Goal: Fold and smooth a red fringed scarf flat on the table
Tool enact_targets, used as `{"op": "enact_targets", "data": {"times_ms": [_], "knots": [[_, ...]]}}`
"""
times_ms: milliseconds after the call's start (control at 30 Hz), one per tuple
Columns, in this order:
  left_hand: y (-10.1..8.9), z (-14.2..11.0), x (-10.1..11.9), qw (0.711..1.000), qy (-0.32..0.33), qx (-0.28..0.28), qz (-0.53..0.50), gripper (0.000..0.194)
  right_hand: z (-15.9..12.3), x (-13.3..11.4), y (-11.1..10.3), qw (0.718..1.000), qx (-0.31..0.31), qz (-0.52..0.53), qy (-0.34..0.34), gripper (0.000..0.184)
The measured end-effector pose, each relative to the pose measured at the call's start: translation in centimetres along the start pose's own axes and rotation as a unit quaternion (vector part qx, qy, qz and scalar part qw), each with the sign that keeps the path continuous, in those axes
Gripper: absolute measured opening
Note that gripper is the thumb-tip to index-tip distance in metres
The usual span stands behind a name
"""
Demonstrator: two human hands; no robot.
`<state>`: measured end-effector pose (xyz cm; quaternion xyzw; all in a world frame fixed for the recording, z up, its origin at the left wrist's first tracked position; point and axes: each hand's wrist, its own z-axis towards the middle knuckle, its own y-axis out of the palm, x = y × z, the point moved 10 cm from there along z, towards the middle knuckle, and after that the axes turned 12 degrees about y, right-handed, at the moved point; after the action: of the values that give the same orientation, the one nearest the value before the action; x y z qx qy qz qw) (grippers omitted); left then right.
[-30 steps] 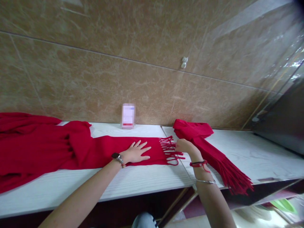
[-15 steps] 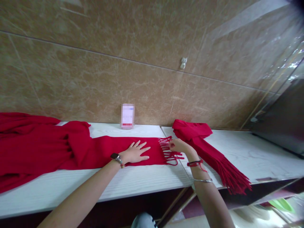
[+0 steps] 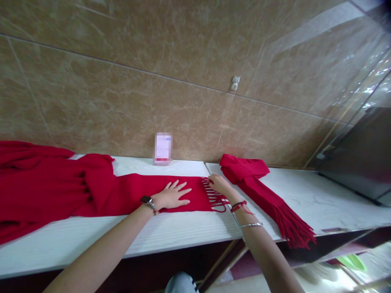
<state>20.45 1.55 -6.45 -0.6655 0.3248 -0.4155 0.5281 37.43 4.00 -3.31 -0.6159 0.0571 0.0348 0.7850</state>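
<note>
A long red scarf (image 3: 128, 193) lies spread along the white counter (image 3: 183, 232), its fringe (image 3: 215, 197) at the right end. My left hand (image 3: 172, 195) rests flat on the scarf near that end, fingers spread, a watch on the wrist. At the far corner of the fringe my right hand (image 3: 220, 185) has its fingers curled onto the tassels; red and silver bracelets circle the wrist. The scarf's left part is bunched in a heap (image 3: 39, 183).
A second red scarf (image 3: 262, 191), folded, lies to the right with its fringe hanging over the counter's front edge. A small blurred card (image 3: 163, 148) stands against the brown tiled wall. A dark appliance (image 3: 363, 162) sits at the far right.
My right hand has moved left and away from me along the fringe, up to its far corner. My left hand has stayed flat on the scarf.
</note>
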Motion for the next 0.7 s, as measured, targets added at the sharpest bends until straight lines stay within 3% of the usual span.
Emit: {"op": "enact_targets", "data": {"times_ms": [133,200,300,400,467,567,700], "knots": [[0.2,0.1,-0.2,1.000,0.007,0.003,-0.004,0.067,0.1,3.9,-1.0,0.998,0.028,-0.007,0.060,0.019],[0.3,0.1,-0.3,1.000,0.008,0.004,-0.005,0.067,0.2,4.4,-1.5,0.997,0.043,0.000,0.062,0.018],[0.4,0.1,-0.3,1.000,0.007,0.003,-0.008,0.067,0.3,1.8,-1.8,0.996,0.062,0.055,-0.009,0.023],[0.4,0.1,-0.3,1.000,0.007,0.004,-0.011,0.066,0.5,-1.2,-0.3,0.995,0.014,0.063,-0.074,0.030],[0.3,0.1,-0.3,1.000,0.009,0.006,-0.011,0.067,0.9,-0.6,0.7,1.000,-0.012,0.011,-0.026,0.030],[0.3,0.1,-0.4,1.000,0.010,0.007,-0.013,0.068,1.0,2.8,0.1,0.996,0.007,-0.037,0.077,0.030],[0.3,0.1,-0.3,1.000,0.011,0.007,-0.017,0.067,0.7,5.0,-0.9,0.992,0.028,-0.044,0.113,0.031]]}}
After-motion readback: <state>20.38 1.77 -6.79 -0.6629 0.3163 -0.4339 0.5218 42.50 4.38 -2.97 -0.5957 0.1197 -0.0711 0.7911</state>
